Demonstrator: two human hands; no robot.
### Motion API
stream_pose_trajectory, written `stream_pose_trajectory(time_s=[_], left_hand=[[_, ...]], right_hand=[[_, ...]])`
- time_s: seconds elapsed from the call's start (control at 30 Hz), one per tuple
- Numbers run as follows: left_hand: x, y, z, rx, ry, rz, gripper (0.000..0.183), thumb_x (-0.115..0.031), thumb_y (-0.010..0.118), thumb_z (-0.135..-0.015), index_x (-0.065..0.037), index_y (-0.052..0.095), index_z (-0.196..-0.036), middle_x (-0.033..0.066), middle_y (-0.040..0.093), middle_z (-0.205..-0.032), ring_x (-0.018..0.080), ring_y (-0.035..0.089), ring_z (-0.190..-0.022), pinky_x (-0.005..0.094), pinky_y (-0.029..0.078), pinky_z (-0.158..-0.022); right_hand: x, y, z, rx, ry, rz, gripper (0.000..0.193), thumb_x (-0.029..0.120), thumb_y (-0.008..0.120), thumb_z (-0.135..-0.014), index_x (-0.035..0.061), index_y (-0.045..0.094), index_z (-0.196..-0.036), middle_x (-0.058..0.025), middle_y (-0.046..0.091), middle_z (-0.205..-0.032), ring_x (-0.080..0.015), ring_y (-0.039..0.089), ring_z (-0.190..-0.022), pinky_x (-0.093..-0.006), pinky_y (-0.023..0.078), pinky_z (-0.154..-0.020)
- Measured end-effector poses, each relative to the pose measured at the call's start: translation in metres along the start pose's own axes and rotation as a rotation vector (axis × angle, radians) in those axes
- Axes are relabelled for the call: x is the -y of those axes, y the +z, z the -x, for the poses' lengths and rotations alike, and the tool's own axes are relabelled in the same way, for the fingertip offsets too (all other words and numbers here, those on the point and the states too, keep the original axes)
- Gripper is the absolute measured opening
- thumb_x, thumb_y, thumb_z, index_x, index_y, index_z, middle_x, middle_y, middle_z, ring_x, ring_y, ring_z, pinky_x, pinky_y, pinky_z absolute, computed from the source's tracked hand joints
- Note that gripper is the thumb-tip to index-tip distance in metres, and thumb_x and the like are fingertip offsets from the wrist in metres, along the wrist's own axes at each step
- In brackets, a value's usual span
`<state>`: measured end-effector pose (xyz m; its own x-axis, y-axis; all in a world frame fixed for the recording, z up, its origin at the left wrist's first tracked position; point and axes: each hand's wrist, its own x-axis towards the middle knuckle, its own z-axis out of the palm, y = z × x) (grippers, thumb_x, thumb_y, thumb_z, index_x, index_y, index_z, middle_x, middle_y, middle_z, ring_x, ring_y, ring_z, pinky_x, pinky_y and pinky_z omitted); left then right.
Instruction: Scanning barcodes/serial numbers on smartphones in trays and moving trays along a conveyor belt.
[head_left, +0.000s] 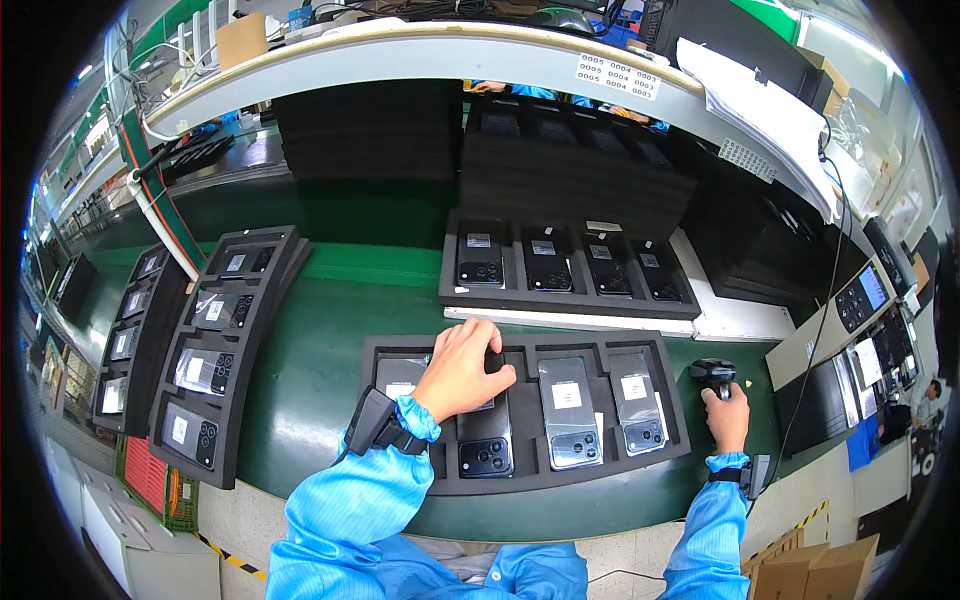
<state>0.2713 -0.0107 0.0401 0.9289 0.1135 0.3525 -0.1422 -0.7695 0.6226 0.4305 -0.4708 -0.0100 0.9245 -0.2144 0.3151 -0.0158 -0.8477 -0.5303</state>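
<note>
Sleeves (350, 500): light blue, finely lined
Wrist strap (372, 420), left: black
Near foam tray (527, 440): charcoal
Phone second from left (485, 425): black, glossy
Phone third from left (568, 422): mid-grey; white sticker (567, 394)
Scanner (713, 373): black
Tabletop (300, 400): deep green, pale sheen in patches
Shelf edge (450, 60): pale grey, cream upper rim
Crate (152, 470): red inside, green toward its right side
Floor tape (225, 555): yellow-and-black diagonal stripes
Cartons (845, 570): plain brown
</note>
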Motion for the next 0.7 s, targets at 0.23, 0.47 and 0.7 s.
stream_pose_trajectory(time_s=[0.23, 0.47, 0.7], left_hand=[[0.000, 0.002, 0.000, -0.047, -0.017, 0.040, 0.039, -0.023, 0.075, -0.077, -0.006, 0.050, -0.102, 0.0137, 0.059, -0.102, 0.0352, 0.057, -0.103, 0.0445, 0.040, -0.101], [0.000, -0.001, 0.000, -0.003, -0.013, 0.024, 0.037, -0.022, 0.074, -0.077, -0.007, 0.049, -0.099, 0.0120, 0.057, -0.102, 0.0336, 0.056, -0.104, 0.0440, 0.039, -0.100], [0.015, 0.019, -0.006, -0.206, 0.162, 0.019, 0.033, -0.024, 0.077, -0.068, -0.007, 0.057, -0.088, 0.0128, 0.061, -0.088, 0.0366, 0.061, -0.086, 0.0483, 0.048, -0.074]], right_hand=[[0.004, -0.004, 0.001, 0.022, 0.007, -0.007, 0.027, 0.021, 0.073, -0.082, -0.0017, 0.066, -0.093, -0.0077, 0.066, -0.068, -0.0171, 0.062, -0.055, -0.0342, 0.050, -0.052], [0.010, -0.005, 0.003, 0.034, 0.012, -0.017, 0.028, 0.021, 0.073, -0.082, -0.0024, 0.066, -0.096, -0.0083, 0.066, -0.068, -0.0178, 0.062, -0.055, -0.0344, 0.050, -0.053], [0.004, -0.007, -0.001, 0.132, 0.125, -0.108, 0.059, 0.032, 0.077, -0.080, -0.0042, 0.066, -0.126, -0.0243, 0.072, -0.114, -0.0356, 0.071, -0.105, -0.0426, 0.053, -0.093]])
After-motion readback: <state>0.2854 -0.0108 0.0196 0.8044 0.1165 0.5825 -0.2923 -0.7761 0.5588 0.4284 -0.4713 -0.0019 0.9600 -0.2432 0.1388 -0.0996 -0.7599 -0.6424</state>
